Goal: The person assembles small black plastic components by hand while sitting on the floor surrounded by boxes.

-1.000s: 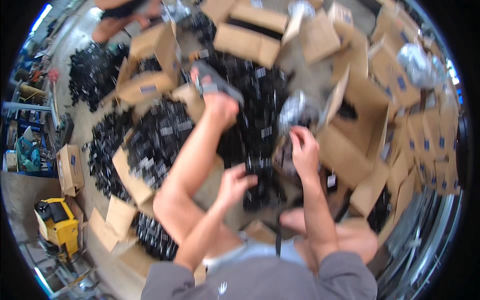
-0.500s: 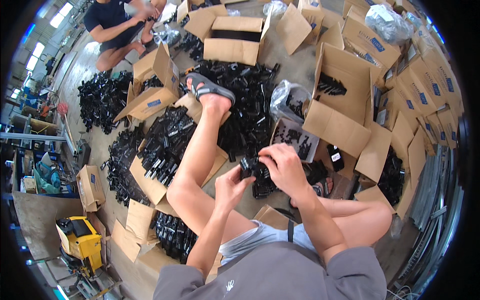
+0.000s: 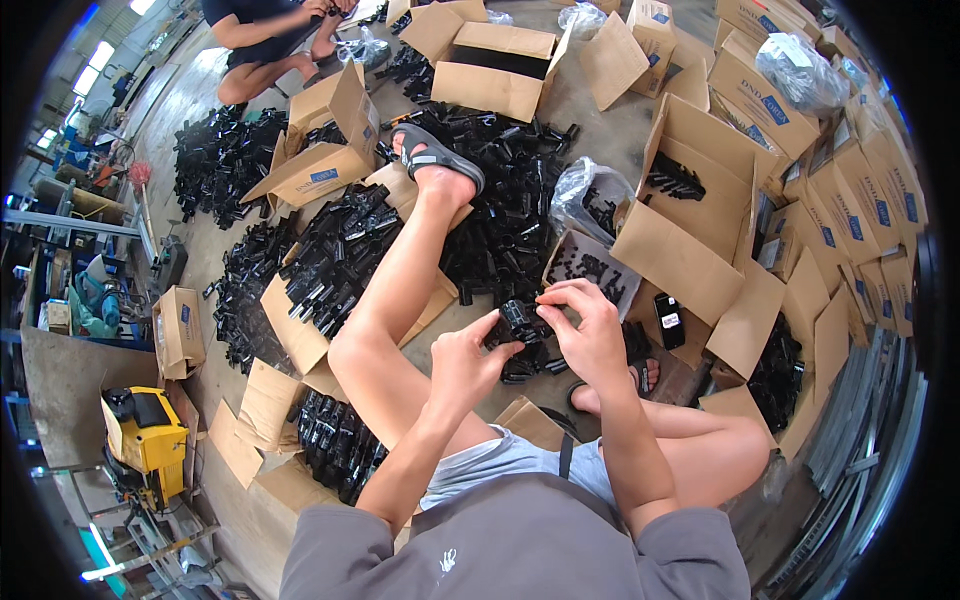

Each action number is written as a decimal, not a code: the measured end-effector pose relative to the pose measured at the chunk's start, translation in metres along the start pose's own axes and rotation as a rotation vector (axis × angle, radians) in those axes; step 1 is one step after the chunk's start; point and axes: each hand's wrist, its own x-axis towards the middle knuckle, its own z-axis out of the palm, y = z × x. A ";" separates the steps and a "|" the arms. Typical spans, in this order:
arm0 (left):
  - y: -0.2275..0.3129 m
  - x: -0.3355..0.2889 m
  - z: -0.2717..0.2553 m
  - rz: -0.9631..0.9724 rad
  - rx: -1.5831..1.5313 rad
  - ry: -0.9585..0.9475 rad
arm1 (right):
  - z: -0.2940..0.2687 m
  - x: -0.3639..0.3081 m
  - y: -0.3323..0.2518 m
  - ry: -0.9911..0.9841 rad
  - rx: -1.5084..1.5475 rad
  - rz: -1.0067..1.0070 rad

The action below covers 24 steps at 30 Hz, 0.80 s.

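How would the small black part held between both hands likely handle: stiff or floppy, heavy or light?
The small black part probably stays stiff: it keeps its blocky shape between the left hand and right hand. Likely light, since fingertips alone carry it. Its knobbly form suggests it would not roll far.

Place: a factory or warehouse floor.
Evidence: black plastic parts heaped on concrete, open cardboard boxes stacked at right, yellow machine lower left.
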 end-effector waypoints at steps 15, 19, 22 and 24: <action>-0.006 0.002 0.014 -0.148 -0.471 -0.072 | -0.025 0.005 -0.011 -0.058 0.093 -0.034; -0.001 0.003 0.005 -0.189 -0.723 -0.211 | -0.021 0.003 0.013 -0.197 0.154 -0.109; 0.031 -0.002 -0.012 -0.186 -0.753 -0.249 | -0.023 0.002 0.014 -0.200 0.126 -0.131; 0.031 0.000 -0.017 -0.101 -0.662 -0.261 | -0.025 0.002 0.012 -0.229 0.106 -0.116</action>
